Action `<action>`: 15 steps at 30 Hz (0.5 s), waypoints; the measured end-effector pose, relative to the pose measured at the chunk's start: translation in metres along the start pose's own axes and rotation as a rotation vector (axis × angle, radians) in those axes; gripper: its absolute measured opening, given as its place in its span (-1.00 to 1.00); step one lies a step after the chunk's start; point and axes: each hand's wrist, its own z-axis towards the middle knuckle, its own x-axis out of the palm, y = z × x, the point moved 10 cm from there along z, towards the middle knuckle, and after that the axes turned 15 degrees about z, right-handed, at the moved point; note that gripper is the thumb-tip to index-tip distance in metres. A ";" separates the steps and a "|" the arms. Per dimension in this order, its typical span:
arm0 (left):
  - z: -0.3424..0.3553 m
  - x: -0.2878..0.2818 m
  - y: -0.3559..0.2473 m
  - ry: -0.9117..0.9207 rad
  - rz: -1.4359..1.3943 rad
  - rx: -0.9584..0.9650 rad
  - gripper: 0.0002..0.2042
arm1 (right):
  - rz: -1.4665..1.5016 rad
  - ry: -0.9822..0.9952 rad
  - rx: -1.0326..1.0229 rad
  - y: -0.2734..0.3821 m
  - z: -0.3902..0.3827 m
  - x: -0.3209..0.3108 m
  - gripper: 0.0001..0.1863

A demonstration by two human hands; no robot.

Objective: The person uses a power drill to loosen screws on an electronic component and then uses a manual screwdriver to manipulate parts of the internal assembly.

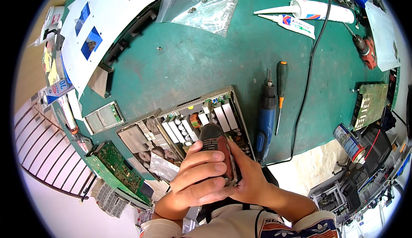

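Note:
A red and black power drill (pixel 213 140) is gripped in both hands in front of my body, its black nose pointing away from me. Fingers of my left hand (pixel 201 175) wrap over its side, and my right hand (pixel 252 181) closes around it from the other side. Beneath and beyond the nose lies an opened metal-cased power supply (pixel 223 114), showing white heatsink-like blocks, a copper coil and capacitors. The drill covers part of that board, so I cannot tell whether its tip touches anything. Left of it is a metal case half (pixel 133 136) with fans or round parts inside.
Right of the case lie a blue electric screwdriver (pixel 266 118) and an orange-black screwdriver (pixel 281 87), beside a black cable (pixel 305 96). Green circuit boards (pixel 116 165) sit at the left. Sealant tubes (pixel 317 11), a bag of screws (pixel 199 6) and a spray can (pixel 349 143) surround the mat.

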 end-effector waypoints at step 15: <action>0.002 -0.004 0.007 -0.049 -0.044 0.009 -0.49 | 0.015 -0.007 0.052 0.007 0.003 0.004 0.03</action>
